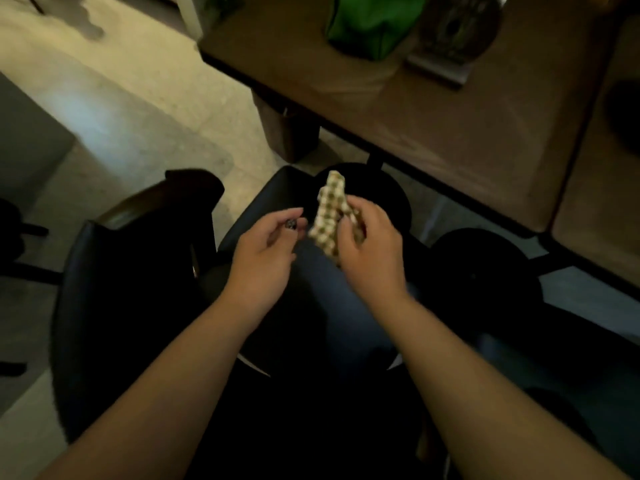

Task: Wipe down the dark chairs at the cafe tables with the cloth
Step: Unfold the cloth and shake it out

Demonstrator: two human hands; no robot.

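Open floor (114, 98): upper left of the frame, unobstructed. Table (433, 109): upper right, its edge bounding the space over the chair seat (263, 199) at centre. Chair back (114, 289): lower left, closing that side. Round stool (485, 261): right of centre.

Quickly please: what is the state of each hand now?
Left hand: open, fingers loosely curled, holding nothing.
Right hand: closed on the checked cloth.
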